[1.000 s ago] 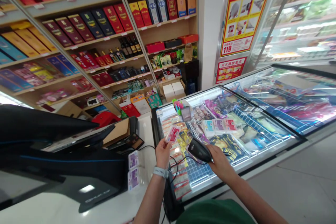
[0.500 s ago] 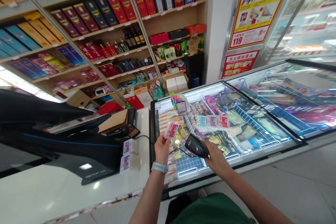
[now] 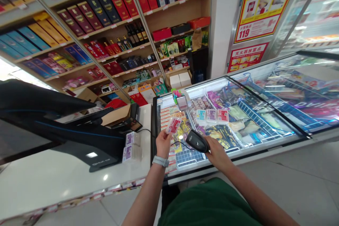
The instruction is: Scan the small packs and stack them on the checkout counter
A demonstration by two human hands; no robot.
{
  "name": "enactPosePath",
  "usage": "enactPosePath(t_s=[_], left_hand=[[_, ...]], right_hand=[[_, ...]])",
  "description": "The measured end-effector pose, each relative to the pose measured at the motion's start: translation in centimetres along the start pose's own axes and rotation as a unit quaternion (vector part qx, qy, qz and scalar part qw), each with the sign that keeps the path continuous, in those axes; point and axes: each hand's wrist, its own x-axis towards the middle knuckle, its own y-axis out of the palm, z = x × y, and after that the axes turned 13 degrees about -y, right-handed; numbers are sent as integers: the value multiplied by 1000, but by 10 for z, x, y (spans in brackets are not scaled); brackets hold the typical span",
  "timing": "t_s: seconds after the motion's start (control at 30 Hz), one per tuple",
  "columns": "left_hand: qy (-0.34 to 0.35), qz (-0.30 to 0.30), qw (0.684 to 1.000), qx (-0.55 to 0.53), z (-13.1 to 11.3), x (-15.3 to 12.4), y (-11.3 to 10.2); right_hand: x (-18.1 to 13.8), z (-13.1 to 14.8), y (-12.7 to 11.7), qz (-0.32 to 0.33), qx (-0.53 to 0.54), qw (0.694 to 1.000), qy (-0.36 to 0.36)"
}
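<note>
Between thumb and fingers, my left hand pinches a small clear pack with a red-and-white label, held up over the glass-topped freezer. My right hand is wrapped round a black handheld barcode scanner, whose head points left toward the pack. A black cable runs from the scanner toward my left hand. Just beyond, three similar packs with blue, purple and red labels lie side by side on the freezer's glass. Two purple-labelled packs sit on the white counter to the left.
The freezer stretches to the right with baskets of frozen goods under glass. A dark checkout terminal stands on the white counter, near an open cardboard box. Shelves of boxed bottles line the back.
The camera view has shifted slightly. The pack in my left hand has tilted a little, and the scanner stays close beside it, still in my right hand.
</note>
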Motion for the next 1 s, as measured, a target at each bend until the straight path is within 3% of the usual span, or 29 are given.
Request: enactPosePath(t_s=[0.3,0.7,1.0], left_hand=[[8,25,999,34,14,12,-18],[2,40,998,38,9,42,-36],[-14,42,998,43,13,50,-38]], right_hand=[[3,4,6,-4,-6,1000,13],[21,14,25,-6,-27,999,39],[32,17,24,5,-31,999,34]])
